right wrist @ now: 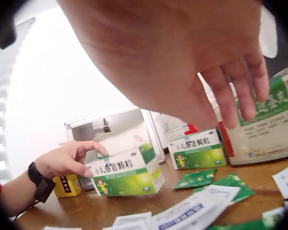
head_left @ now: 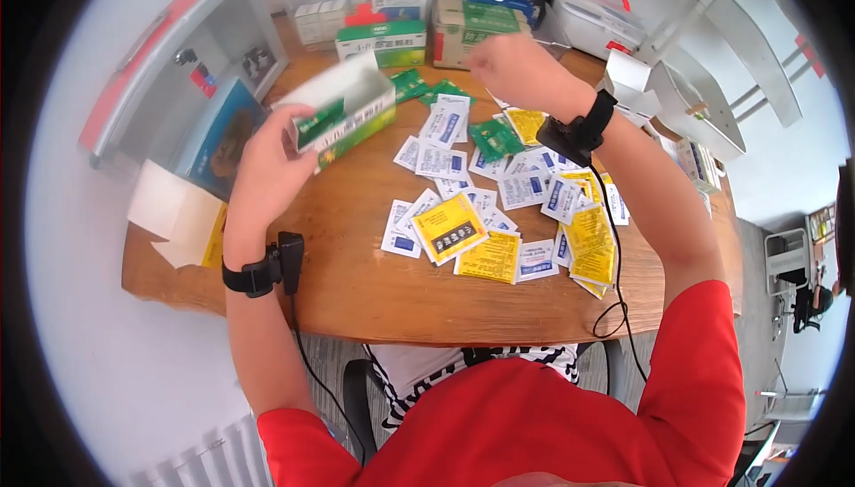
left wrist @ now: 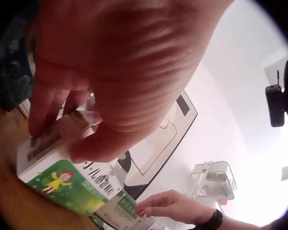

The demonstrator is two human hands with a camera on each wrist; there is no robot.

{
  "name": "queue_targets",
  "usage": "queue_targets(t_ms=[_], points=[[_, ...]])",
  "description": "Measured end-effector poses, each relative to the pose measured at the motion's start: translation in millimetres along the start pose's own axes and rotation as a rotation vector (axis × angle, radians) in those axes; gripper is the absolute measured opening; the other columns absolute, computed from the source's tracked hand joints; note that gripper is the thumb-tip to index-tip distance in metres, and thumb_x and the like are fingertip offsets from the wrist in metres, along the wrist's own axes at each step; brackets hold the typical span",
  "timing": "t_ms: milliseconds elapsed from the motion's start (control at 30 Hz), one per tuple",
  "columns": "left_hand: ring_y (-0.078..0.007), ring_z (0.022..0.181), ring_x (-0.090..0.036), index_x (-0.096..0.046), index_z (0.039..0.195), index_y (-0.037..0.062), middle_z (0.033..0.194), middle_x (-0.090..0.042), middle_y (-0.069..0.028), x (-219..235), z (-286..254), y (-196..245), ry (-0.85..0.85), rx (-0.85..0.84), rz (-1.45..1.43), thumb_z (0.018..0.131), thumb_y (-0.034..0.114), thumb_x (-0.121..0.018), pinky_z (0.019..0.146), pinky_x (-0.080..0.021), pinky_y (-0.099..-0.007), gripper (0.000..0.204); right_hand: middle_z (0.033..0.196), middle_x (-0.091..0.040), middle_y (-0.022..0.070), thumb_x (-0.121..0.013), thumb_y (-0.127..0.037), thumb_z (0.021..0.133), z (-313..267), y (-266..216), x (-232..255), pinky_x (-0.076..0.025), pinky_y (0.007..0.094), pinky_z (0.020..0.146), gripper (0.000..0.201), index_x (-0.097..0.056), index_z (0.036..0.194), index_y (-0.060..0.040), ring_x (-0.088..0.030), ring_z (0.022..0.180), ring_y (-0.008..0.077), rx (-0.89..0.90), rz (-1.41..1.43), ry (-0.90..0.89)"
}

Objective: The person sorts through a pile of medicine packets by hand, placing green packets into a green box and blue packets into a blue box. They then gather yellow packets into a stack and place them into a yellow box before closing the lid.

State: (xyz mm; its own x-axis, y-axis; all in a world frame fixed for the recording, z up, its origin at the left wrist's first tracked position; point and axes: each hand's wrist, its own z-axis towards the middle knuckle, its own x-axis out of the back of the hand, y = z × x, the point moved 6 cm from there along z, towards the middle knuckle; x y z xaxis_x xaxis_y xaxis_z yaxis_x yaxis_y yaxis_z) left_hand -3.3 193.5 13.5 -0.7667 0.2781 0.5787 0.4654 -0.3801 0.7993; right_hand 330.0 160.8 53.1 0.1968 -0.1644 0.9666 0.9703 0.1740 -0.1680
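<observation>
My left hand (head_left: 267, 162) grips an opened green-and-white medicine box (head_left: 361, 117) at its near left end, with the thumb on the printed side. Inside the box's open mouth a green sachet (head_left: 322, 120) shows. The right hand (head_left: 525, 68) is raised at the back of the table, in front of a tan-and-green carton. Its fingers (right wrist: 225, 93) are loosely extended and hold nothing in the right wrist view. Between and below the hands lie scattered white sachets (head_left: 441, 163), yellow sachets (head_left: 450, 229) and green sachets (head_left: 496, 140), many overlapping.
Another green-and-white medicine box (head_left: 383, 42) stands at the back beside the tan-and-green carton (head_left: 463, 37). At the left are a clear-fronted cabinet (head_left: 178, 60) and an opened yellow-and-white box (head_left: 183, 211). A white case with a red handle (head_left: 601, 20) sits back right. Cables hang from both wrists.
</observation>
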Motion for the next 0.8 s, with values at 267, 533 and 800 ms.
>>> queue_targets(t_ms=[267,533,800], points=[[-0.0148,0.103,-0.066,-0.061,0.140,0.0079,0.117,-0.068,-0.0079,6,8,-13,0.023,0.019,0.157,0.092,-0.003,-0.069,0.089,-0.055,-0.0304,0.050,0.120,-0.076,0.0286,-0.080,-0.045,0.093,-13,13,-51,-0.056,0.0490,0.102,0.068,-0.067,0.140,0.0016,-0.072,0.114,0.0440,0.047,0.110,-0.024],[-0.0266,0.134,-0.061,-0.063,0.148,0.0125,0.140,-0.066,-0.0163,25,-11,32,0.205,-0.034,0.323,0.095,0.008,-0.077,0.113,-0.046,-0.0376,0.055,0.111,-0.079,0.0241,-0.083,-0.039,0.091,-14,-8,-50,-0.058,0.0463,0.091,0.053,-0.076,0.124,0.0028,-0.074,0.103,0.0400,0.033,0.183,-0.221],[-0.0392,0.128,-0.065,-0.072,0.128,0.0043,0.136,-0.069,-0.0229,-28,-14,126,0.163,-0.462,0.344,0.096,0.013,-0.073,0.109,-0.051,-0.0452,0.033,0.112,-0.080,0.0198,-0.083,-0.020,0.084,-31,41,-37,-0.059,0.0441,0.091,0.044,-0.078,0.125,-0.0044,-0.076,0.102,0.0344,0.085,0.207,-0.259]])
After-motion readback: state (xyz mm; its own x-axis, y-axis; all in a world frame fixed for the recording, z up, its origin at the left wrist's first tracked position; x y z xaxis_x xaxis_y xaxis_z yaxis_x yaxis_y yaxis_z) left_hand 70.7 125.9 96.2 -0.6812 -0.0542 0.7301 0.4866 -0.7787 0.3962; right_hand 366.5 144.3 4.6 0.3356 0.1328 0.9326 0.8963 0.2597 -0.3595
